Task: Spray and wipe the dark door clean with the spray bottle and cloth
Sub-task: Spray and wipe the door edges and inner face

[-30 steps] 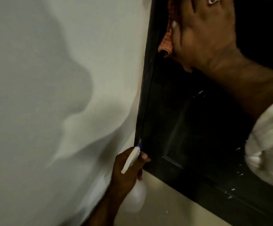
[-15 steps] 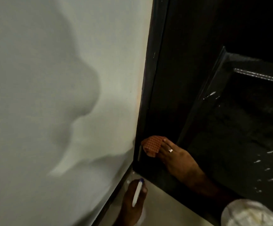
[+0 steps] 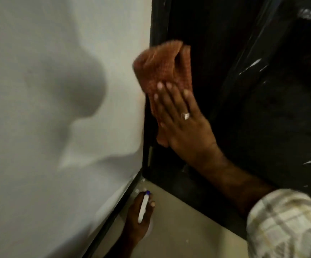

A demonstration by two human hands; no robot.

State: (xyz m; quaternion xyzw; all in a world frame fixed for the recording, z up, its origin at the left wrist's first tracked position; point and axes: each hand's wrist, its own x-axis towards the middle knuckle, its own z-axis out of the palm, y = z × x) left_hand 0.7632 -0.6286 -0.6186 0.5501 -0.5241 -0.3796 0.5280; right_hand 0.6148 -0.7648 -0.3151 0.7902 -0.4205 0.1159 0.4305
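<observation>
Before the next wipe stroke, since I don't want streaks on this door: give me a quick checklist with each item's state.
1. Right hand flat on the orange cloth: ok.
2. Cloth on the dark door: not ok, its left part overlaps the white wall.
3. Spray bottle in the left hand: ok, held low near the floor.
4. Nozzle aimed at the door: cannot tell.
5. Door free of droplets: not ok, wet glints on the panel at right.

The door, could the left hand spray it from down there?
Probably yes. The left hand grips the spray bottle low beside the door, and nothing sits between them; the right hand wipes higher up.
</observation>
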